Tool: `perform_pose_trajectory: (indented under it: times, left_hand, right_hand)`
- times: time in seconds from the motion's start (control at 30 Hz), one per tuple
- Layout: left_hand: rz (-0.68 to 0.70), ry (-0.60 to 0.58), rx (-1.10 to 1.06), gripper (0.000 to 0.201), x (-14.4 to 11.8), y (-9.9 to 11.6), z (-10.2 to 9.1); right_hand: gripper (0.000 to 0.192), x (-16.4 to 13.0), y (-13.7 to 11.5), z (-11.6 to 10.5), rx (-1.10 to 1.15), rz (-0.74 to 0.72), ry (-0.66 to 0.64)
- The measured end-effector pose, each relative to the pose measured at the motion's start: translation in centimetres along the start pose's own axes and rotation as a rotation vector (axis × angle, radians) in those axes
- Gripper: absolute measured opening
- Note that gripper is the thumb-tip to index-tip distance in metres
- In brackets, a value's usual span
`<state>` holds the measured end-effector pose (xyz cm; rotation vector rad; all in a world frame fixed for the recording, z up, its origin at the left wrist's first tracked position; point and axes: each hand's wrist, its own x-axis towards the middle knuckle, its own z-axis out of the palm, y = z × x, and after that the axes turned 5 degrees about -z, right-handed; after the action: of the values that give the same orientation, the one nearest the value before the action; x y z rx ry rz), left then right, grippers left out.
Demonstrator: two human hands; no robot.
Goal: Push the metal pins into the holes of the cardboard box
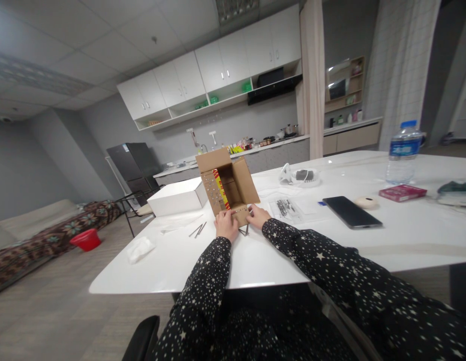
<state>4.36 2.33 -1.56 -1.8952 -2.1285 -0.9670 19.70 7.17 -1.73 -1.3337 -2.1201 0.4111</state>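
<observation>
A person's left hand point(226, 226) and right hand point(259, 217) met at the front flap point(241, 216) of an open cardboard box point(236, 193); whether their fingers gripped it could not be told.

Out right, a blue-capped bottle point(402, 161) stood just beyond a pink box point(403, 192)! A black phone point(351, 211) lay nearby, and a red tub point(85, 240) sat beside the sofa point(26, 220).

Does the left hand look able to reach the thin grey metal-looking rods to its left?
Probably yes: nothing visible blocks the left hand from the rods, though it touches the brown cardboard box.
</observation>
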Motion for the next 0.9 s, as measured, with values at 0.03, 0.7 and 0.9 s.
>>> perform_pose_trajectory:
  times: [0.03,0.7,0.9]
  left_hand:
    - [0.002,0.0,-0.001,0.032,0.1,-0.1,0.1]
    - [0.068,0.091,0.025,0.029,1.2,-0.1,0.6]
    - [0.159,0.149,-0.03,0.031,1.2,-0.4,0.7]
  right_hand:
    - [0.028,0.0,0.0,0.0,-0.001,0.0,0.001]
    - [0.025,0.3,0.5,0.3,-0.002,-0.021,0.012]
    - [0.025,0.4,0.6,0.4,0.011,-0.019,0.013]
